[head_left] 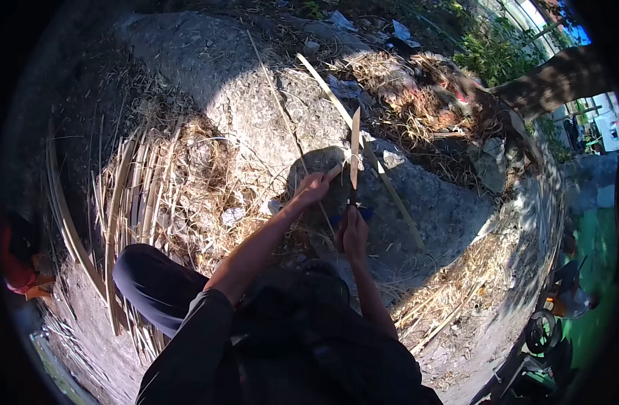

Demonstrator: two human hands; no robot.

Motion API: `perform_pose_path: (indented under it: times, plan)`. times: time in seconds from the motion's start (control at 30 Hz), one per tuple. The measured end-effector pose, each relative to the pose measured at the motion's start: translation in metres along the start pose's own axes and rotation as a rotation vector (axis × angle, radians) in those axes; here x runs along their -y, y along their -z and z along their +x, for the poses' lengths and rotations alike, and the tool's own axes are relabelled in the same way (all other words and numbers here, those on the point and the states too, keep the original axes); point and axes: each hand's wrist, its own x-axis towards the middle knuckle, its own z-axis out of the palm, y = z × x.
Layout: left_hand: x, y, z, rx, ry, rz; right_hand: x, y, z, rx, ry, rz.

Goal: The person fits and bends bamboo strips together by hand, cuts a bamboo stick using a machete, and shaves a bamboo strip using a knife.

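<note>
My left hand (312,188) is closed round the end of a short pale wood piece (334,171), whose far end meets the blade. In my right hand (352,233) is the dark handle of a long knife (354,152), its blade pointing up and away from me. Behind the blade a long pale strip (397,201) lies slanted across the grey rock (255,111). Another thin strip (275,94) crosses the rock further left.
Long split strips (144,189) lie bundled at the left, beside pale shavings (208,169). Dry fibres (410,101) cover the ground behind the rock. A tree trunk (559,81) leans at the upper right. People (29,260) are at the far left and far right (574,302), near a wheel (540,331).
</note>
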Motion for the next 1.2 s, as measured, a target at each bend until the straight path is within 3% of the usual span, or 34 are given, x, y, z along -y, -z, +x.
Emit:
perform_pose_path:
  times: [0.17,0.23,0.43,0.57,0.63,0.73,0.87,0.93,1.03,1.2]
  plan:
    - [-0.015,-0.004,-0.002,-0.075,-0.205,-0.122,0.002,-0.003,0.003,-0.021,0.049,-0.03]
    - [-0.021,-0.01,0.013,-0.038,-0.105,-0.039,0.012,-0.004,0.001,-0.021,-0.041,0.041]
    - [-0.039,-0.003,0.007,-0.028,0.054,-0.013,0.005,0.001,0.011,-0.042,-0.044,0.053]
    - [-0.044,-0.005,0.013,-0.035,-0.044,0.033,0.003,0.002,0.014,-0.058,0.004,-0.01]
    - [-0.046,-0.011,0.017,-0.071,-0.194,0.041,0.006,0.001,0.014,-0.052,0.014,-0.043]
    - [-0.053,-0.01,0.026,0.017,-0.012,0.031,0.012,0.0,0.016,-0.075,-0.036,-0.095]
    - [-0.059,0.009,0.003,0.031,-0.095,-0.068,0.017,-0.004,0.013,-0.075,-0.043,-0.104]
    - [-0.036,0.003,-0.001,-0.018,-0.021,-0.43,0.019,-0.004,0.013,-0.079,-0.066,-0.111]
    - [0.001,0.0,-0.014,0.024,-0.139,-0.599,0.016,-0.003,0.016,-0.085,-0.062,-0.128]
    - [-0.015,0.029,-0.044,0.0,0.005,-0.368,0.012,0.001,0.019,-0.075,-0.046,-0.089]
